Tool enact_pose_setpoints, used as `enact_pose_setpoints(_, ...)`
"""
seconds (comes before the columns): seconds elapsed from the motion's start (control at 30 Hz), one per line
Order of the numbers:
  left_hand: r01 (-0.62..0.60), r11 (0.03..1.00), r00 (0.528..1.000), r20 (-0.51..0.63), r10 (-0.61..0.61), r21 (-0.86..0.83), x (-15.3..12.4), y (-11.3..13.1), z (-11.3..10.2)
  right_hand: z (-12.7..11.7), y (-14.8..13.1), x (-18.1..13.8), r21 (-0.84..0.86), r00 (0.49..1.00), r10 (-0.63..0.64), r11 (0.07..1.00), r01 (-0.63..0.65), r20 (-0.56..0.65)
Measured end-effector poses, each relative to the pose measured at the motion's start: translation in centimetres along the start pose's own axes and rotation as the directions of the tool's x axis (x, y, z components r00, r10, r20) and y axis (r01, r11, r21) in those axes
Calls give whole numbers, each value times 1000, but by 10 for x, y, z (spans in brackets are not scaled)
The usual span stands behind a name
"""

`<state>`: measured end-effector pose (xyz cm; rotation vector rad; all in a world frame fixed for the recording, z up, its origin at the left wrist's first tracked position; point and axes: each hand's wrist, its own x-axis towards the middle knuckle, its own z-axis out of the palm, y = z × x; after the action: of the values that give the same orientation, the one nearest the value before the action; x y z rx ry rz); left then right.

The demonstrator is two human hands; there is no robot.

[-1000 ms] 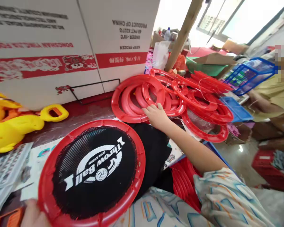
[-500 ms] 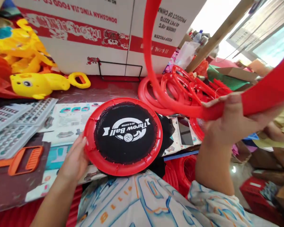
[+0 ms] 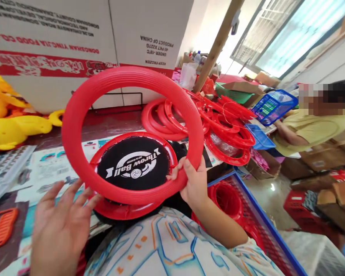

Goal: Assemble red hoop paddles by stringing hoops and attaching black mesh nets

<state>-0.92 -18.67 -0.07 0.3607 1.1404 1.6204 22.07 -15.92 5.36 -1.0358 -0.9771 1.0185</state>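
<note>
My right hand (image 3: 194, 184) grips the lower right side of a smooth red plastic ring (image 3: 71, 132), tilted up in front of me. Behind and below the ring lies a round throw-ball disc (image 3: 132, 163), black mesh with white print and a red frame. Part of that frame is hidden by the ring. My left hand (image 3: 61, 226) is open, fingers spread, at the ring's lower left. Its fingertips overlap the ring's edge in view; whether they touch it I cannot tell.
More red rings (image 3: 230, 126) are piled right of the disc. A blue crate (image 3: 260, 222) below holds red rings. Yellow toys (image 3: 20, 132) and an orange handle (image 3: 4, 228) lie left. A large carton (image 3: 138, 23) stands behind. A person (image 3: 313, 126) sits at right near a blue basket (image 3: 276, 107).
My right hand has brought the red ring down and left, over the disc. My left hand has let go of the disc's rim and opened. The view has turned right.
</note>
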Motion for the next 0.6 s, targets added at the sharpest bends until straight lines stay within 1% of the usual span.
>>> enact_pose_setpoints(0.03,45,998,999,3,-45,-34,0,-1,2,-1,0,-3,-20,1000,-6,1000,7,26)
enact_pose_setpoints(0.07,133,991,989,75,-130,-24,0,-2,2,-4,0,-3,-40,999,-12,999,14,50)
enact_pose_setpoints(0.1,153,987,981,130,-145,-55,-1,-3,2,-7,-1,-3,-48,998,-20,999,23,64)
enact_pose_setpoints(0.13,123,987,981,162,-105,-108,-2,-3,1,-12,-2,0,-82,996,-71,994,76,58)
enact_pose_setpoints(0.17,81,982,981,189,-48,-172,-3,-2,1,-17,-4,3,-140,986,-161,976,165,39)
enact_pose_setpoints(0.2,38,977,984,178,0,-208,-5,-1,1,-20,-7,6,-235,948,-318,920,314,21)
enact_pose_setpoints(0.23,-2,974,985,168,41,-227,-7,-1,3,-23,-10,9,-456,809,-582,701,548,78)
enact_pose_setpoints(0.27,-38,971,981,177,81,-234,-9,-1,5,-23,-13,10,-610,633,-736,392,688,241)
enact_pose_setpoints(0.3,-55,971,978,182,99,-232,-11,-2,9,-21,-17,10,-614,525,-700,157,774,484)
enact_pose_setpoints(0.33,-56,973,978,183,98,-225,-12,-5,14,-16,-19,7,-535,499,-510,88,840,701)
enact_pose_setpoints(0.37,-42,974,980,180,84,-222,-14,-8,19,-10,-20,3,-421,430,-299,97,902,852)
enact_pose_setpoints(0.4,-21,975,984,170,60,-221,-16,-11,24,-2,-19,-2,-359,370,-116,108,927,922)
enact_pose_setpoints(0.43,-6,975,986,159,42,-220,-17,-15,28,6,-16,-8,-328,328,12,101,939,944)
enact_pose_setpoints(0.47,2,976,988,148,31,-216,-17,-18,31,13,-12,-12,-318,309,98,92,944,946)
enact_pose_setpoints(0.53,-27,987,989,139,49,-158,-16,-20,29,20,-3,-16,-321,305,159,85,943,939)
enact_pose_setpoints(0.57,-69,993,987,135,83,-100,-14,-19,23,20,-1,-15,-324,306,165,97,941,938)
enact_pose_setpoints(0.6,-126,992,984,123,126,-7,-11,-16,15,19,0,-10,-328,309,150,120,937,939)
